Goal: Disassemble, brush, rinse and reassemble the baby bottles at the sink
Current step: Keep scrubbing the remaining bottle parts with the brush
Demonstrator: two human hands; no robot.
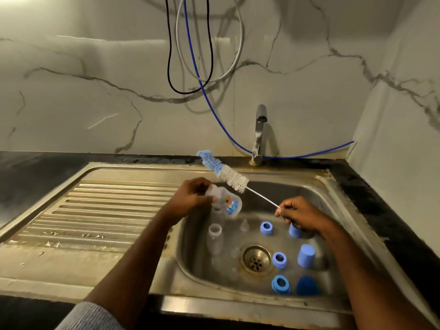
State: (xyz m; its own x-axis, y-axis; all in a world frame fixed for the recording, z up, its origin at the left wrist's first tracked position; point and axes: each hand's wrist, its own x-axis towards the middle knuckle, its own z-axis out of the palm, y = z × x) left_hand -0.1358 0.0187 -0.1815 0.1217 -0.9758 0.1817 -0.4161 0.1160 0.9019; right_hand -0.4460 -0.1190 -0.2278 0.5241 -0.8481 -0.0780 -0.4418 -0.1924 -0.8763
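Note:
My left hand (190, 195) grips a clear baby bottle (225, 202) with a coloured print, tilted above the left side of the sink basin (316, 194). My right hand (298, 214) pinches the wire handle of a bottle brush (222, 170). Its blue and white bristles point up and left, outside the bottle and above it. Two more clear bottles (215, 238) stand in the basin below my left hand. Blue rings (279, 260) and blue caps (306, 256) lie around the drain (256, 259), along with clear teats (244, 225).
A ribbed steel draining board (100, 210) lies left of the basin. The tap (260, 134) stands behind the sink, with no water running. A blue hose (214, 110) and dark cables hang on the marble wall. Dark countertop (381, 210) borders the sink on the right.

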